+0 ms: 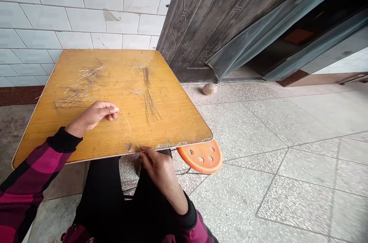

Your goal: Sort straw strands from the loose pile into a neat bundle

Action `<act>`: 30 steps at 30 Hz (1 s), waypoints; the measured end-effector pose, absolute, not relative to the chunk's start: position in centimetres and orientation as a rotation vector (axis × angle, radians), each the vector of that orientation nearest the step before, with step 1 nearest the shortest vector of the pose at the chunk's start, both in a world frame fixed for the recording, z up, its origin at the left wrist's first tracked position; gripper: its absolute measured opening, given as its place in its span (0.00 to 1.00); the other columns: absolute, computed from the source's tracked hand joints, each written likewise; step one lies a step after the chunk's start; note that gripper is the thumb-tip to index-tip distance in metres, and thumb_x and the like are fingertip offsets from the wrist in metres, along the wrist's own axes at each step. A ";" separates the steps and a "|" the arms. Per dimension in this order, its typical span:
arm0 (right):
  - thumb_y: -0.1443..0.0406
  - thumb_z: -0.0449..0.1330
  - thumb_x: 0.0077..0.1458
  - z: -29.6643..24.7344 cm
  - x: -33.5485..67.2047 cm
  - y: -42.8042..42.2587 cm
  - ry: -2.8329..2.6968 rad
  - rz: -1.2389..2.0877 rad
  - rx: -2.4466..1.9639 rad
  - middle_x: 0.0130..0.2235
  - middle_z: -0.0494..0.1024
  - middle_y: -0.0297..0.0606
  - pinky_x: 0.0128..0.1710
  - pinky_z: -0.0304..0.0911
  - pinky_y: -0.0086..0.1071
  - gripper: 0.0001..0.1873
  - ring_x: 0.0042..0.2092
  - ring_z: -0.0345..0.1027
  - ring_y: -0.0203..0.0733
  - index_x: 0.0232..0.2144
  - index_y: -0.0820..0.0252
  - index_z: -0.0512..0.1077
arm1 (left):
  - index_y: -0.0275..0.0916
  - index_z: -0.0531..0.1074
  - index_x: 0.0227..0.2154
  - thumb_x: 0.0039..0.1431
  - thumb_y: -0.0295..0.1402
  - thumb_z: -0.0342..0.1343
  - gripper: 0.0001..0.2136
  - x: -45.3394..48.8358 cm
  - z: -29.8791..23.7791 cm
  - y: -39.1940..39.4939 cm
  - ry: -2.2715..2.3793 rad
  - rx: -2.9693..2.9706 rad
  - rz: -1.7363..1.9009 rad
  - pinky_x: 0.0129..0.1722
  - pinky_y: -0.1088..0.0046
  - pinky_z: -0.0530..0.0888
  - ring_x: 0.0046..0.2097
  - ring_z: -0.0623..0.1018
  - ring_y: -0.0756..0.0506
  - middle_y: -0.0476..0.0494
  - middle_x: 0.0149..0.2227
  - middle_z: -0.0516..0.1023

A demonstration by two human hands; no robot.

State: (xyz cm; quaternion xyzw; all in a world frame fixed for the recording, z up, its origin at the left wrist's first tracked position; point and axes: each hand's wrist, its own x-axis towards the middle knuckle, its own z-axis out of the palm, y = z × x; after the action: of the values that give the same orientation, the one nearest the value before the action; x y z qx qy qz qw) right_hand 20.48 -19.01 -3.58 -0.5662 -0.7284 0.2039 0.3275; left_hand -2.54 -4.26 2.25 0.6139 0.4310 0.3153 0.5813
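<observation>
A thin pale strand [128, 125], like wire or thread, spans between my two hands over the front part of the table. My left hand [99, 115] is closed in a pinch on its upper end, above the tabletop. At the table's front edge, my right hand [157, 168] pinches the lower end. Beyond my left hand lies a loose, tangled spread of white and dark strands [83, 86]. Two smaller bunches lie to the right, a far bunch [146, 76] and a nearer bunch [149, 101], each bent at a corner with white ends pointing left.
The wooden table [178, 120] has chipped patches along its front edge. An orange stool [202, 156] sits partly under its right front corner. A white tiled wall [94, 5] and a dark carved door [198, 24] stand behind. A round object [209, 89] lies on the floor.
</observation>
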 end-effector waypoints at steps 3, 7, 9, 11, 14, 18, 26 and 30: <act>0.63 0.52 0.61 -3.0 20.6 -18.1 -1.803 0.534 -1.528 0.26 0.80 0.37 0.27 0.67 0.27 0.13 0.27 0.76 0.39 0.41 0.61 0.75 | 0.35 0.75 0.35 0.51 0.44 0.59 0.17 -2.5 2.0 -4.2 1.043 1.479 0.785 0.35 0.70 0.70 0.34 0.75 0.48 0.40 0.36 0.79; 0.64 0.53 0.60 -1.9 20.8 -15.9 -1.742 0.537 -1.612 0.23 0.79 0.35 0.28 0.66 0.27 0.13 0.26 0.76 0.39 0.42 0.60 0.75 | 0.35 0.72 0.44 0.50 0.45 0.60 0.22 -2.6 1.6 -4.0 1.193 1.590 0.895 0.45 0.64 0.71 0.47 0.75 0.42 0.36 0.47 0.77; 0.65 0.53 0.59 -1.6 20.8 -14.8 -1.737 0.544 -1.661 0.22 0.79 0.34 0.29 0.66 0.27 0.14 0.26 0.75 0.39 0.44 0.62 0.74 | 0.34 0.71 0.44 0.51 0.46 0.59 0.23 -2.8 1.3 -3.8 1.264 1.656 0.916 0.49 0.62 0.70 0.50 0.74 0.41 0.35 0.48 0.76; 0.66 0.52 0.58 -1.5 20.8 -14.0 -1.747 0.547 -1.709 0.22 0.78 0.34 0.29 0.65 0.27 0.16 0.26 0.75 0.39 0.47 0.63 0.72 | 0.34 0.71 0.44 0.51 0.46 0.58 0.23 -3.0 0.9 -3.6 1.299 1.706 0.915 0.49 0.60 0.70 0.49 0.75 0.40 0.36 0.46 0.76; 0.67 0.52 0.58 -1.6 20.7 -13.2 -1.782 0.536 -1.743 0.24 0.78 0.35 0.29 0.64 0.28 0.16 0.25 0.74 0.39 0.47 0.64 0.71 | 0.35 0.72 0.42 0.52 0.46 0.57 0.21 -3.2 0.5 -3.4 1.291 1.771 0.905 0.48 0.61 0.71 0.46 0.76 0.41 0.38 0.44 0.76; 0.68 0.52 0.57 -1.7 20.7 -12.6 -1.793 0.509 -1.741 0.23 0.78 0.34 0.29 0.63 0.27 0.15 0.25 0.72 0.38 0.45 0.62 0.72 | 0.35 0.72 0.40 0.52 0.44 0.57 0.19 -3.1 0.3 -3.3 1.282 1.785 0.898 0.46 0.62 0.72 0.45 0.76 0.42 0.39 0.42 0.76; 0.68 0.53 0.56 -1.9 21.0 -11.1 -1.774 0.466 -1.766 0.22 0.77 0.32 0.30 0.63 0.27 0.15 0.24 0.72 0.38 0.45 0.61 0.72 | 0.36 0.73 0.38 0.52 0.42 0.57 0.15 -3.1 0.3 -3.4 1.301 1.840 0.868 0.43 0.63 0.72 0.42 0.76 0.43 0.41 0.39 0.76; 0.66 0.54 0.57 -1.9 21.2 -10.6 -1.771 0.432 -1.772 0.22 0.77 0.32 0.30 0.62 0.27 0.14 0.25 0.72 0.38 0.45 0.61 0.72 | 0.37 0.73 0.37 0.51 0.42 0.57 0.15 -3.3 0.1 -3.2 1.295 1.857 0.863 0.42 0.63 0.73 0.41 0.76 0.43 0.41 0.39 0.76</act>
State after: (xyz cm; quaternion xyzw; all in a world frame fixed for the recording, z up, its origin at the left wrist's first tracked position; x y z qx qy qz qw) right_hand 21.19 -10.63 -1.94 -0.6660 -0.6655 0.1625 0.2953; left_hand -3.30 -3.22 0.15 0.7174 0.5003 0.3334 0.3520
